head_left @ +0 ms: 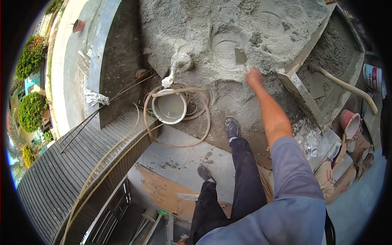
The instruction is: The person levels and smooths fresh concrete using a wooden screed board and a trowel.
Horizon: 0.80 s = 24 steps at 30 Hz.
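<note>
My right hand (254,77) is stretched forward over the pile of grey sand (196,24). Its fingers are closed round the handle end of a small trowel, whose flat grey blade (241,56) lies on the sand beside a ring-shaped mark. Only a sliver of my left hand (182,241) shows at the bottom edge, low beside my leg; its fingers are too hidden to make out, and something small and whitish is near it.
A round bucket (183,116) of grey liquid stands under a tap (168,81), ringed by a coiled hose (209,118). At right are a mortar trough (308,100) with a wooden-handled tool (347,85), a red bucket (349,121) and torn bags. Corrugated sheeting (53,175) curves along the left.
</note>
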### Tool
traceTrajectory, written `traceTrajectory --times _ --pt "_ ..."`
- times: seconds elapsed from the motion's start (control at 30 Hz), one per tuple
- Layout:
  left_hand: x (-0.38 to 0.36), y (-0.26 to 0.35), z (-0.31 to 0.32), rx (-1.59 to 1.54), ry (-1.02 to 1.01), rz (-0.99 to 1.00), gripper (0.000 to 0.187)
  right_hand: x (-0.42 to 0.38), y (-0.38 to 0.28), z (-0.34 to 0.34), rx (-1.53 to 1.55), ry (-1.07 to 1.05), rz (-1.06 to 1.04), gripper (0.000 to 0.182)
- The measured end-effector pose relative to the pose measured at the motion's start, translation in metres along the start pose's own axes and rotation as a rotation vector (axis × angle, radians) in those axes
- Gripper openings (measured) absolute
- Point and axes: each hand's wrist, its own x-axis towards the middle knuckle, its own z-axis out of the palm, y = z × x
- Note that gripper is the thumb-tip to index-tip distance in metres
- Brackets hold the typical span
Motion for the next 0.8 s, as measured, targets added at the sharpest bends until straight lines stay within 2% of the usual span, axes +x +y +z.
traceTrajectory --times 0.1,0.17,0.27,0.3,0.4,0.5,0.57,0.63,0.67,0.7,0.73,0.8 --pt "0.002 0.005 0.015 0.039 0.019 0.054 0.029 0.009 0.0 0.002 -0.061 -0.001 -0.017 0.033" --pt "-0.001 0.002 0.029 0.111 0.073 0.127 0.029 0.026 0.012 0.012 -0.092 0.027 -0.075 0.038" --pt "-0.011 0.0 0.045 0.29 0.173 0.217 0.029 0.025 0.007 -0.001 -0.062 -0.051 -0.1 0.047" --pt "-0.014 0.02 0.037 0.239 0.078 0.097 0.037 0.022 0.005 -0.003 -0.014 -0.035 -0.11 0.05" --pt "0.009 -0.028 0.071 -0.271 -0.05 -0.001 0.044 0.006 0.002 -0.016 0.122 0.017 -0.148 0.059" --pt "0.008 -0.04 0.08 -0.021 0.087 0.667 0.049 -0.011 0.035 -0.022 0.242 0.105 -0.283 0.062" --pt "0.013 -0.029 0.088 -0.077 0.096 0.509 0.048 -0.051 0.054 -0.06 0.109 0.065 -0.334 0.057" --pt "0.022 -0.02 0.097 -0.18 0.06 0.281 0.046 -0.06 0.103 -0.097 0.06 -0.054 -0.528 0.041" --pt "0.026 -0.017 0.101 -0.228 0.049 0.217 0.045 -0.076 0.121 -0.127 0.118 -0.073 -0.501 0.034" --pt "0.03 -0.014 0.106 -0.272 0.036 0.17 0.045 -0.084 0.141 -0.154 0.314 -0.246 -0.085 0.033" --pt "0.035 -0.012 0.111 -0.324 0.028 0.147 0.044 -0.112 0.14 -0.183 0.174 -0.04 0.024 0.034" --pt "0.041 -0.012 0.12 -0.423 0.017 0.102 0.043 -0.12 0.182 -0.177 -0.247 0.14 -0.164 0.033"
